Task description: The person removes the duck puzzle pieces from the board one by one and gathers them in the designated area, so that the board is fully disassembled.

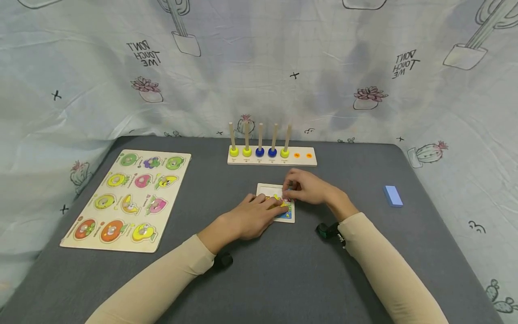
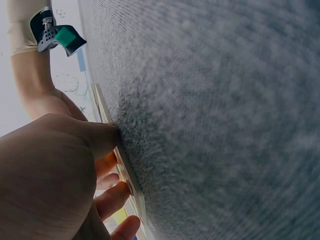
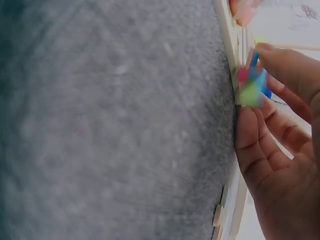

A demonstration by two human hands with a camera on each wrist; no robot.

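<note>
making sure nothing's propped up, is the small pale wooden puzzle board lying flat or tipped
Flat: the puzzle board lies on the grey cloth tabletop, its edge running along the cloth in the left wrist view.

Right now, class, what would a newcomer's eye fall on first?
Probably the large fruit board, bright on the table's left side. Next, the middle: the left hand rests on a small puzzle tray, the right hand pinching a colourful piece near its far right corner. Behind stands a pegged board.
</note>
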